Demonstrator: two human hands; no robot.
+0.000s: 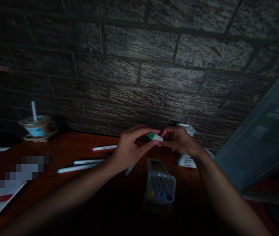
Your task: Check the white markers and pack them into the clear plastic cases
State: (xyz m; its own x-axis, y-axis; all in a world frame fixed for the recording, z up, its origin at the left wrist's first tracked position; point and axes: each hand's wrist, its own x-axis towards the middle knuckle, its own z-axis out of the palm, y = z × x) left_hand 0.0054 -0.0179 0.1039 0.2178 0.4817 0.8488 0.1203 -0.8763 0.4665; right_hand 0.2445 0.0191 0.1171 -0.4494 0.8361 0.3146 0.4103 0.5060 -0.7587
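A white marker with a green end [156, 136] is held up above the table between my two hands. The thumb and fingers of my left hand [132, 144] pinch its green end. My right hand [178, 139] grips the white end with its fingertips. Below them lies a clear plastic marker case [161, 175], with several markers [161, 193] in it showing yellow, pink, blue and dark blue ends. Left of my left hand, a red-tipped marker [104, 147] and a teal-tipped marker [75, 168] lie on the wood, beside another white marker [87, 161].
A plastic cup with a straw [36, 126] stands on a coaster at the back left. Behind my right hand is another clear case [187, 128], partly hidden. A brick wall [139, 75] closes off the back, and a grey panel [262, 131] leans at the right.
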